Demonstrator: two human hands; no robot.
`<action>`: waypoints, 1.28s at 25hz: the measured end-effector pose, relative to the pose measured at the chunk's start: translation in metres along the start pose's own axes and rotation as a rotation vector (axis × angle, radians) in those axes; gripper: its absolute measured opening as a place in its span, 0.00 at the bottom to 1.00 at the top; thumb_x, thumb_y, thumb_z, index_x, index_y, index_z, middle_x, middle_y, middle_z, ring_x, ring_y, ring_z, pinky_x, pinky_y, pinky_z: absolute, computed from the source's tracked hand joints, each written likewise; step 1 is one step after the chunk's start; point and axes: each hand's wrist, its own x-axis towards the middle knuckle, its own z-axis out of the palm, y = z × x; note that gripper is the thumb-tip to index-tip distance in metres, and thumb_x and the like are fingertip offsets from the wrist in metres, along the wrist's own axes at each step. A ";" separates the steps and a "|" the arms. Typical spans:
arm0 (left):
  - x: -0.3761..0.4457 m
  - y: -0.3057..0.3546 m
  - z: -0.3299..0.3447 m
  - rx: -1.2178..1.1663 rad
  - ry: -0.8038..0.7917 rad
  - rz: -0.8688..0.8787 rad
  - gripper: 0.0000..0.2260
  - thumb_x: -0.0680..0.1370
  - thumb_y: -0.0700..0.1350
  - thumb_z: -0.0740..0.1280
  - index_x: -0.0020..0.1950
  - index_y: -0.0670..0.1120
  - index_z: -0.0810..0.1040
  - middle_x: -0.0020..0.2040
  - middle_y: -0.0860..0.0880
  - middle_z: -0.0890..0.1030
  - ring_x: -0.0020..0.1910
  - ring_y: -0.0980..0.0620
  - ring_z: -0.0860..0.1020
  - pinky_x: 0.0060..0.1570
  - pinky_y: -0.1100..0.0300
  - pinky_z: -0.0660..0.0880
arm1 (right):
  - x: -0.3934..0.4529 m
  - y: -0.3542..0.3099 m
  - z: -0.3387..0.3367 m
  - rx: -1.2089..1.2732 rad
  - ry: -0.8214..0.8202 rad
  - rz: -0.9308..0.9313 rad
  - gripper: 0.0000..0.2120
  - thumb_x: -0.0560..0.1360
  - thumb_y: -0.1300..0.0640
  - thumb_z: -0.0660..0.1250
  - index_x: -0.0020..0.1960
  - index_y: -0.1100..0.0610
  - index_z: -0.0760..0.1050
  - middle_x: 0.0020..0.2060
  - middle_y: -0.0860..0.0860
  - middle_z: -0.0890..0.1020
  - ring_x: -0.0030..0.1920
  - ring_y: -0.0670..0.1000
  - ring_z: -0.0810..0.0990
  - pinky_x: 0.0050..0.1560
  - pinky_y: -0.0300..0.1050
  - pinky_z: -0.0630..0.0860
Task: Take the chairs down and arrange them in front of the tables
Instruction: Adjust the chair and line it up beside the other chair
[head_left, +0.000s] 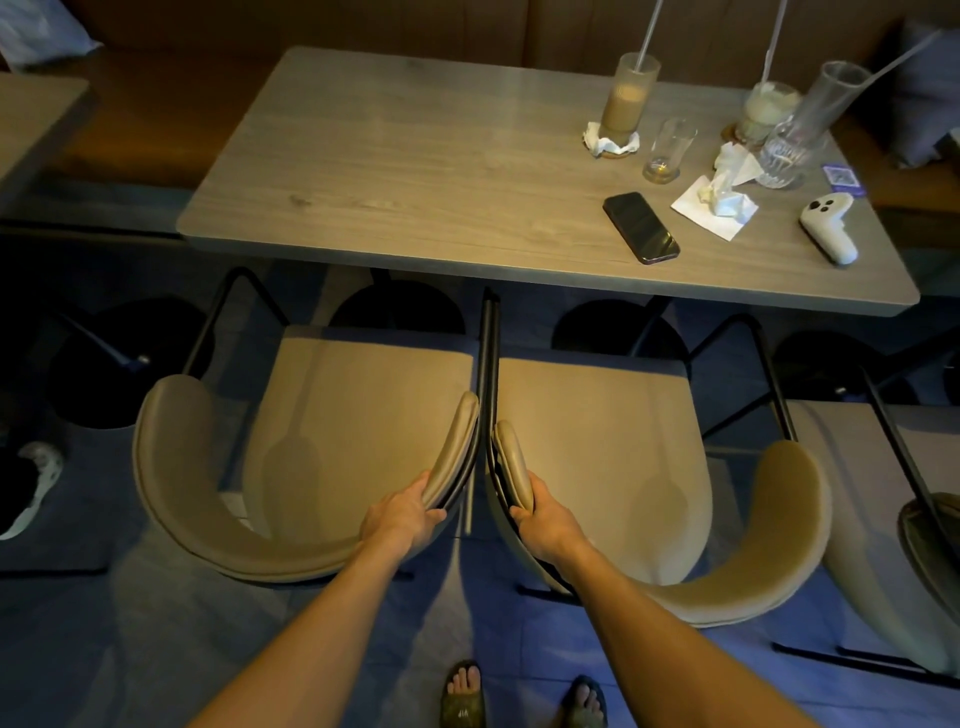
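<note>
Two tan padded chairs with curved backrests and black metal frames stand side by side on the floor, facing the grey wooden table (415, 171). My left hand (402, 514) grips the right end of the left chair's (358, 415) backrest. My right hand (543, 517) grips the left end of the right chair's (597, 431) backrest. The two chairs' inner armrests nearly touch between my hands. The chairs' front edges sit just under the table's near edge.
On the table's right side are several glasses (670, 150), crumpled napkins (722, 200), a black phone (641, 227) and a white controller (828, 226). A third chair (883, 519) stands at the right. Another table (31, 119) is at the left, a bench behind. Someone's shoe (31, 483) is at the left edge.
</note>
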 end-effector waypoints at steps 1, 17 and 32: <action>-0.001 0.000 0.000 -0.004 0.011 0.003 0.29 0.79 0.57 0.60 0.78 0.61 0.53 0.71 0.48 0.73 0.68 0.43 0.71 0.63 0.53 0.70 | 0.001 -0.001 0.000 0.002 0.002 0.005 0.30 0.82 0.50 0.57 0.80 0.41 0.48 0.68 0.57 0.75 0.66 0.60 0.73 0.71 0.64 0.63; -0.001 -0.006 0.004 -0.039 -0.037 0.030 0.30 0.78 0.55 0.63 0.78 0.59 0.56 0.69 0.47 0.75 0.65 0.43 0.74 0.63 0.52 0.72 | 0.004 -0.003 0.001 -0.006 0.012 0.044 0.30 0.81 0.48 0.57 0.79 0.39 0.49 0.67 0.55 0.76 0.66 0.59 0.73 0.71 0.64 0.60; -0.117 0.079 0.011 -0.575 0.019 0.141 0.12 0.79 0.45 0.58 0.41 0.43 0.77 0.46 0.42 0.82 0.48 0.44 0.81 0.44 0.55 0.78 | -0.116 0.042 -0.074 0.511 0.098 -0.031 0.12 0.81 0.54 0.58 0.58 0.58 0.75 0.49 0.53 0.80 0.45 0.51 0.78 0.36 0.39 0.71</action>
